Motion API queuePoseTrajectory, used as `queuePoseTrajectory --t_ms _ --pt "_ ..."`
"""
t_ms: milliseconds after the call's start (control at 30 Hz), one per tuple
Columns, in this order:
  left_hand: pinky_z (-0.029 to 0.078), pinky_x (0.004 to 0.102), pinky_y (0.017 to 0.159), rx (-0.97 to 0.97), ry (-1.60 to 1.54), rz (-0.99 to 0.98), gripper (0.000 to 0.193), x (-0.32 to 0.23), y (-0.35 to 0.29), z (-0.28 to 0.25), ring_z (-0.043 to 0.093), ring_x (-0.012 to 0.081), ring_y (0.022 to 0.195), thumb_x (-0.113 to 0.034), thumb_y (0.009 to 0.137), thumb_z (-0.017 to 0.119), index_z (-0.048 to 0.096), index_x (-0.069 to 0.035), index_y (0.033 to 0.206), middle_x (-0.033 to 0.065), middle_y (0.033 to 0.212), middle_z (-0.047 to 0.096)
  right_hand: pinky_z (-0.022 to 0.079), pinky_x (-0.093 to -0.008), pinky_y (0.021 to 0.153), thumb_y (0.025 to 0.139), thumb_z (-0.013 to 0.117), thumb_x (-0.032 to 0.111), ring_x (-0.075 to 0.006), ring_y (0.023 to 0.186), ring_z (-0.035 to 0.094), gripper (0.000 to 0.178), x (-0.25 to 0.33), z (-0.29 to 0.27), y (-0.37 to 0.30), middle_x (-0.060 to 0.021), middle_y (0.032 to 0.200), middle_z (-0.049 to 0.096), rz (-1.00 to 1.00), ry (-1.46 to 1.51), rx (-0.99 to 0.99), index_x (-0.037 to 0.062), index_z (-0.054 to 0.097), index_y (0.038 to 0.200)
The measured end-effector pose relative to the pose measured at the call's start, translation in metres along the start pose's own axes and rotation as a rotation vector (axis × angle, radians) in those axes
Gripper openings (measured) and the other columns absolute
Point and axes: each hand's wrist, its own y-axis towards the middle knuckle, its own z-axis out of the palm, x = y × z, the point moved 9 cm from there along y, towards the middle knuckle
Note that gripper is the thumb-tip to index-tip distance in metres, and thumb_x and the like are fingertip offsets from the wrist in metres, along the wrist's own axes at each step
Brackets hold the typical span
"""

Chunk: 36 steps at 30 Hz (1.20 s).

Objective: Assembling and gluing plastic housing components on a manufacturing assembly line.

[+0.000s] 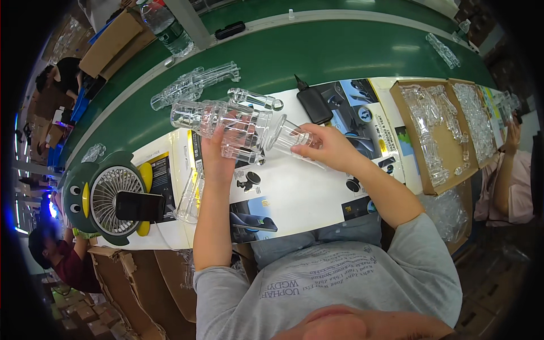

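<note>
My left hand (216, 148) is closed around a large clear ribbed cylinder (249, 126) that lies sideways. In my right hand (327, 148) is a clear flared tube (286, 134), its wide rim turned toward the cylinder's right end. The rim is close to that end; whether they touch I cannot tell. Just beyond the cylinder lies a clear rod with a round end (255, 99). Farther back, more clear ribbed parts (195, 85) rest on the green table (340, 54). A clear tubular piece (191, 195) lies left of my left forearm.
A penguin-shaped fan (107, 192) with a dark phone (140, 206) before it stands at left. A black pouch-like object (314, 103) lies beyond my right hand. Cardboard trays (422, 141) of clear parts sit at right, beside another person's arm (504, 164). A water bottle (167, 28) stands far left.
</note>
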Motion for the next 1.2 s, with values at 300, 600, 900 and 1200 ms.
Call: queuePoseTrajectory --t_ms 300,600,900,1200 --pt "0.049 0.0471 0.085 0.018 0.097 -0.007 0.062 0.002 -0.006 0.007 0.051 0.0371 0.110 -0.022 0.081 0.065 0.031 -0.011 0.132 0.0159 0.120 0.048 0.045 -0.0295 0.057 0.072 0.067 0.052 -0.0209 0.063 0.061 0.059 -0.006 0.005 -0.001 -0.0111 0.067 0.061 -0.008 -0.114 0.020 0.0068 0.060 0.109" --pt "0.050 0.0453 0.082 0.019 0.125 -0.014 0.061 0.003 -0.008 0.013 0.051 0.0371 0.110 -0.021 0.081 0.065 0.032 -0.010 0.131 0.0164 0.121 0.048 0.042 -0.0246 0.055 0.075 0.070 0.040 -0.0120 0.058 0.056 0.048 -0.003 0.004 -0.001 -0.0052 0.066 0.060 -0.012 -0.169 0.020 0.0082 0.060 0.109" --pt "0.049 0.0462 0.083 0.033 0.098 -0.045 0.069 0.008 -0.006 0.007 0.051 0.0382 0.110 -0.018 0.082 0.064 0.023 -0.011 0.137 0.0186 0.122 0.047 0.041 -0.0241 0.055 0.074 0.070 0.040 -0.0114 0.059 0.055 0.046 -0.004 0.004 0.000 -0.0059 0.066 0.059 0.004 -0.091 0.057 0.0079 0.062 0.107" --pt "0.046 0.0466 0.089 0.038 0.177 -0.088 0.057 0.021 -0.005 0.009 0.053 0.0339 0.109 -0.026 0.085 0.057 0.029 -0.009 0.131 0.0204 0.117 0.052 0.041 -0.0252 0.054 0.073 0.070 0.041 -0.0133 0.058 0.056 0.049 -0.004 0.002 -0.002 -0.0073 0.065 0.060 -0.002 -0.155 -0.003 0.0059 0.061 0.106"
